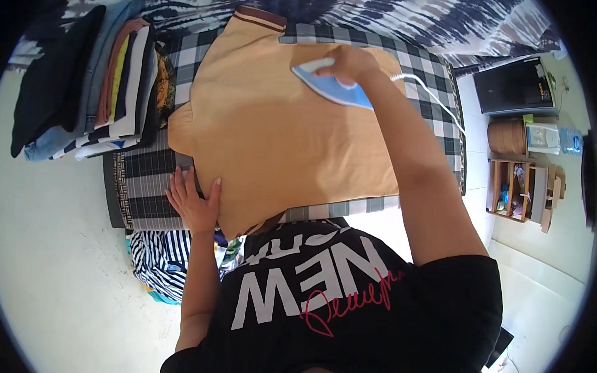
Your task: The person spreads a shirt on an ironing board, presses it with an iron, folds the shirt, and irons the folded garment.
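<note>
A tan polo shirt [263, 122] lies spread out on a checkered cloth [150, 185] that covers the ironing surface. Its sleeve with a dark striped cuff points to the far side. My right hand [352, 66] is wrapped around the handle of a blue and white clothes iron [334, 86], which rests on the far right part of the shirt. From the iron a white cord runs off to the right. My left hand [197, 200] lies flat with fingers spread at the near left, on the checkered cloth beside the shirt's edge.
Folded clothes [88, 82] are stacked at the far left. Striped and colored clothes [160, 260] sit below the near left edge. A tie-dye curtain [397, 12] hangs behind. On the right are a small black fridge [515, 87], a water dispenser [543, 138] and a wooden shelf [509, 191].
</note>
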Action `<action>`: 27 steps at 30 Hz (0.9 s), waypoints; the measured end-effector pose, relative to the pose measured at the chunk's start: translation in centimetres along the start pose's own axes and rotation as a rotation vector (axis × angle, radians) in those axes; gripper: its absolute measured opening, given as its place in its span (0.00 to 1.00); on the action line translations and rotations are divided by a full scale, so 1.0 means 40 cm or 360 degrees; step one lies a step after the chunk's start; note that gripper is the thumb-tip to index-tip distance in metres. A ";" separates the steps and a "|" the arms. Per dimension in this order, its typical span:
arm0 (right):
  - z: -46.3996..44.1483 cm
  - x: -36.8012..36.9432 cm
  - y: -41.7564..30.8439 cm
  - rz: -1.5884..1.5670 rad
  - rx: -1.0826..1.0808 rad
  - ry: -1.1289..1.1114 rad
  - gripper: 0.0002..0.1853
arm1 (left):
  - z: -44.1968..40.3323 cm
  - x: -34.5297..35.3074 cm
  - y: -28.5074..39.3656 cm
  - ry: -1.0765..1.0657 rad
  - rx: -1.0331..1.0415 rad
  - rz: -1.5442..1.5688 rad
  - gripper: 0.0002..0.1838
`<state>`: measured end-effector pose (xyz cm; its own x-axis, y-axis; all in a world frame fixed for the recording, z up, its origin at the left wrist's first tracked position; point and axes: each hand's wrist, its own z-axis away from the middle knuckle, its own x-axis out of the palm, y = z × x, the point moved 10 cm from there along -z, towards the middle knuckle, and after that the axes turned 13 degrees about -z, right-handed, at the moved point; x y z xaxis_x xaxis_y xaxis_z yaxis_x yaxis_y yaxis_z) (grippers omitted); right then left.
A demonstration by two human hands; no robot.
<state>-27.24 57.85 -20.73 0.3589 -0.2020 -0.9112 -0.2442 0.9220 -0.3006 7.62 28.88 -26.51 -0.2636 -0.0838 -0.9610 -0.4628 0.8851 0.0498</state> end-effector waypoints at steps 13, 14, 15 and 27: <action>0.552 0.216 -0.153 0.0177 -0.0526 -0.0280 0.24 | 0.003 -0.016 -0.005 0.0029 0.0008 -0.0014 0.35; 0.537 0.212 -0.158 0.0162 -0.0519 -0.0197 0.24 | 0.000 -0.014 -0.005 0.0011 0.0005 -0.0002 0.35; 0.522 0.207 -0.161 0.0147 -0.0511 -0.0116 0.24 | -0.003 -0.011 -0.005 -0.0008 0.0000 0.0010 0.36; -0.018 0.018 -0.315 0.0056 -0.0379 0.0219 0.23 | -0.009 -0.015 -0.004 -0.0030 -0.0018 -0.0010 0.36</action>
<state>-24.56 45.84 -17.80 0.2249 -0.2293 -0.9470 -0.4650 0.8289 -0.3111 7.54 28.62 -25.84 -0.2446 -0.0807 -0.9662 -0.4739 0.8794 0.0466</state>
